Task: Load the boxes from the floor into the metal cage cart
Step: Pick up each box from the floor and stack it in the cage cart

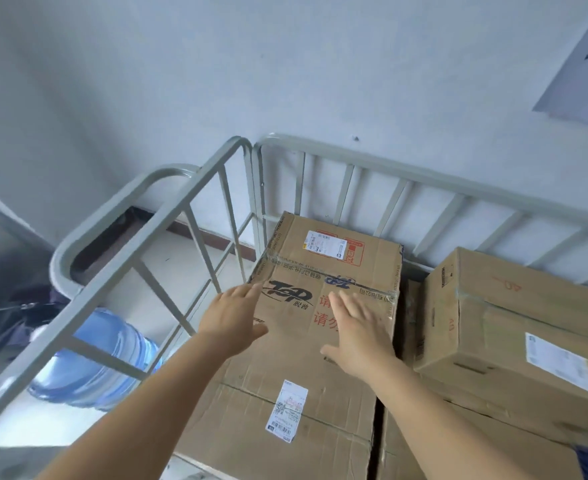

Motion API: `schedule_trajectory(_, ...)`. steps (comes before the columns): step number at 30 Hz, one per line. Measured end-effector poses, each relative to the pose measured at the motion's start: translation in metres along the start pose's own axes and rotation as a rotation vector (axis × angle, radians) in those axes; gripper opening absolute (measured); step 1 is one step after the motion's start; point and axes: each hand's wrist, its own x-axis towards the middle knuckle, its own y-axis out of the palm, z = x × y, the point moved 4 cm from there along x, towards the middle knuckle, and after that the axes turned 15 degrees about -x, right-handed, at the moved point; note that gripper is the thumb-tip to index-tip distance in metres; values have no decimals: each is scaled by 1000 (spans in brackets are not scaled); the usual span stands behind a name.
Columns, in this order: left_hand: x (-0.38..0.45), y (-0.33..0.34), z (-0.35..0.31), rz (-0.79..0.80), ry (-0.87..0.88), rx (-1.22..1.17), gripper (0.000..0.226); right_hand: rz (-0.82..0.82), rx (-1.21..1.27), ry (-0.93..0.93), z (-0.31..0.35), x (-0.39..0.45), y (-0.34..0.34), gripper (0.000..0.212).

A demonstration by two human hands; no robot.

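Your left hand (232, 318) and right hand (356, 329) are both flat, fingers straight and spread, nothing gripped. Can't tell if the palms press or just hover over the printed box (323, 289). That box sits in the back left corner of the metal cage cart (168, 216), just beside the left rail and close to the back bars. Nearer you, a labelled box (285, 420) lies in front of it; can't tell if it's the same height. On the right, a second box (514, 327) rests tilted on top of lower boxes (424, 452). Outside the left rail, a blue water jug (91, 362) lies on the floor
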Motion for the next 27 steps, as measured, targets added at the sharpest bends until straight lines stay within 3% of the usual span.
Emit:
schedule_trajectory(6, -78, -37, 9, -148, -98, -13, 82, -85, -38, -187, 47, -28, -34, 95)
schedule_trajectory(16, -238, -64, 7, -401, -443, -74, 79, -184, -99, -628, 144, -89, -69, 97)
schedule_trajectory(27, -442, -29, 27, -577, -844, -120, 78, -210, -184, -1040, 268, -215, -54, 94)
